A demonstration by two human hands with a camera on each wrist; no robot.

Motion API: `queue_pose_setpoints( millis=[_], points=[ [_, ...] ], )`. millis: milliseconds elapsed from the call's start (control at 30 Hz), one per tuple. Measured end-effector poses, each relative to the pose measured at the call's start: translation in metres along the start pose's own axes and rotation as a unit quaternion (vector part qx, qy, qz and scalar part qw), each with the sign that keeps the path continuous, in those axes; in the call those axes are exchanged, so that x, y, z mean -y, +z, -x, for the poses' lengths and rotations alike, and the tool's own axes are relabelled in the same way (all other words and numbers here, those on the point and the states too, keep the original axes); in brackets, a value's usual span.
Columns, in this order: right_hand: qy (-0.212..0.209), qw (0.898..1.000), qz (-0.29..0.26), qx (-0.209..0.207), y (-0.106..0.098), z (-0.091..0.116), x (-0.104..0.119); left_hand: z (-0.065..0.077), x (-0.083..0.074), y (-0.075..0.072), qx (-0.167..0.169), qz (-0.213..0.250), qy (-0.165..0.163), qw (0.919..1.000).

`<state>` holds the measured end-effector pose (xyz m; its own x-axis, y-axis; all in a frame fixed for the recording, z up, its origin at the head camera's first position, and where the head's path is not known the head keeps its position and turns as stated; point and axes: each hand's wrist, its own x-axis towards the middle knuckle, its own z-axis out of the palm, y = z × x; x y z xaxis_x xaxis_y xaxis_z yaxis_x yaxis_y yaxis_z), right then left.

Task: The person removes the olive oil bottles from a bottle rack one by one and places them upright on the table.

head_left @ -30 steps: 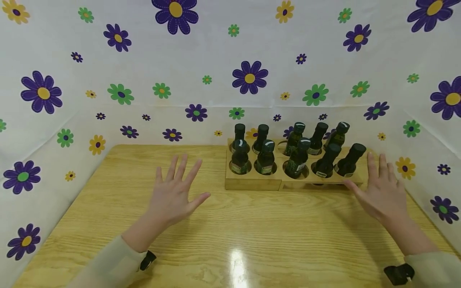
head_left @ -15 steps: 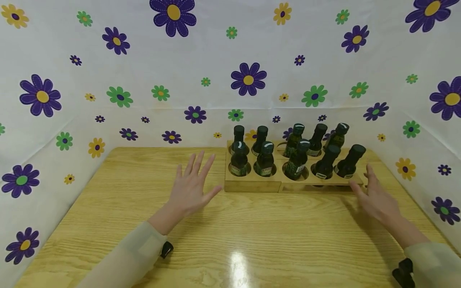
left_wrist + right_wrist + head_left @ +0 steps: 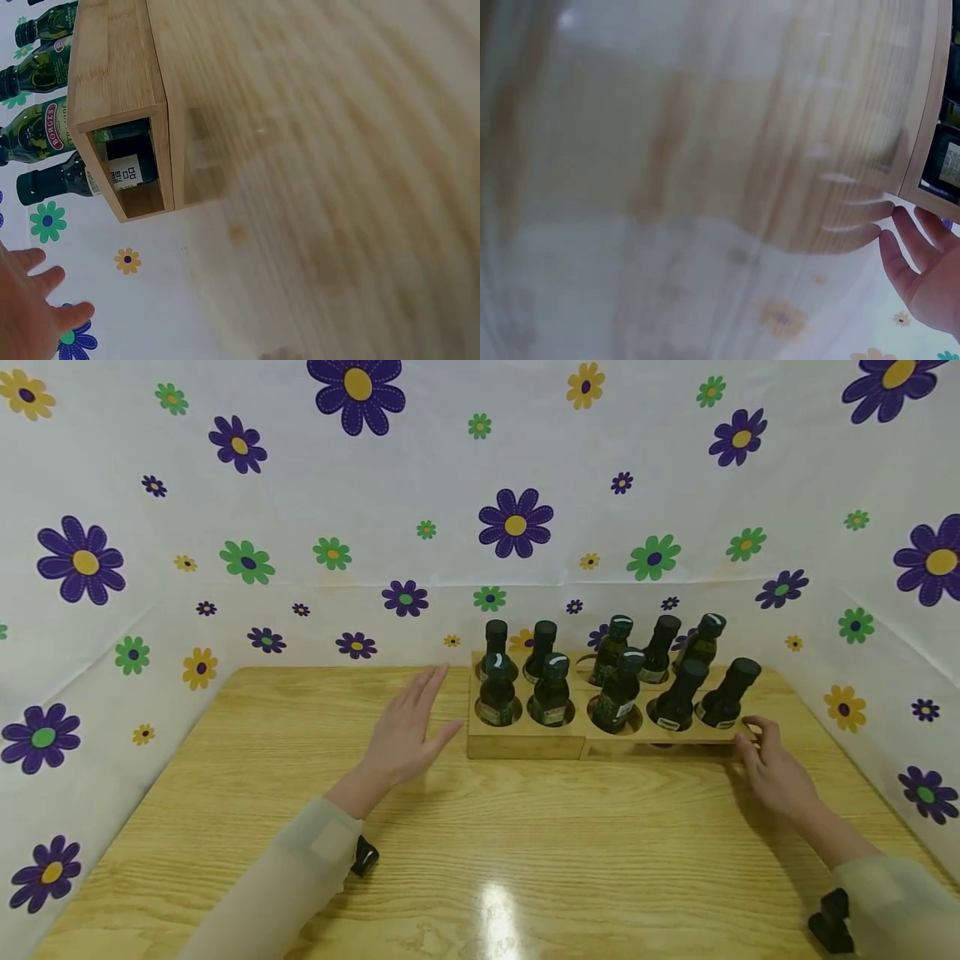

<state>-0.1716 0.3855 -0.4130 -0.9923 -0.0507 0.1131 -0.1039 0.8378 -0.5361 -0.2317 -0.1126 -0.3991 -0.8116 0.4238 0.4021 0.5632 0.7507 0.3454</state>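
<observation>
A light wooden bottle rack stands near the table's back, right of centre. Round holes in its top hold two rows of dark green bottles, several of them tilted. My left hand hovers left of the rack with fingers extended and thumb apart, touching nothing. In the left wrist view, part of that hand is apart from the rack's open end. My right hand is at the rack's right front corner, thumb in front and index finger bent at the end. The right wrist view shows those fingers against the rack's end.
A glossy wood-grain table carries the rack and reflects light. White cloth printed with purple, green and yellow flowers rises behind it and along both sides. A black wrist device sits at the left sleeve, another at the right.
My left hand has moved right, closer to the rack, and its fingers have drawn together. The right hand has lowered to the rack's right end with its fingers bending. The rack has not moved.
</observation>
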Motion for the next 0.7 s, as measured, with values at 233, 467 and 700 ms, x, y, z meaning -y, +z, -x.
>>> queue_pose_setpoints(
  millis=[233, 467, 700],
  points=[
    [0.024, 0.999, -0.043, 0.009, -0.004, -0.002, -0.002, -0.017, -0.003, 0.009, 0.035, 0.165, 0.0, 0.9857],
    [0.021, 0.997, -0.069, 0.011, -0.005, -0.002, -0.003, -0.033, -0.003, 0.03, 0.051, 0.3, -0.005, 0.9527],
    [0.023, 0.997, -0.075, 0.012, -0.005, -0.001, -0.006, -0.042, -0.01, 0.043, 0.071, 0.338, -0.041, 0.9376]
  ],
)
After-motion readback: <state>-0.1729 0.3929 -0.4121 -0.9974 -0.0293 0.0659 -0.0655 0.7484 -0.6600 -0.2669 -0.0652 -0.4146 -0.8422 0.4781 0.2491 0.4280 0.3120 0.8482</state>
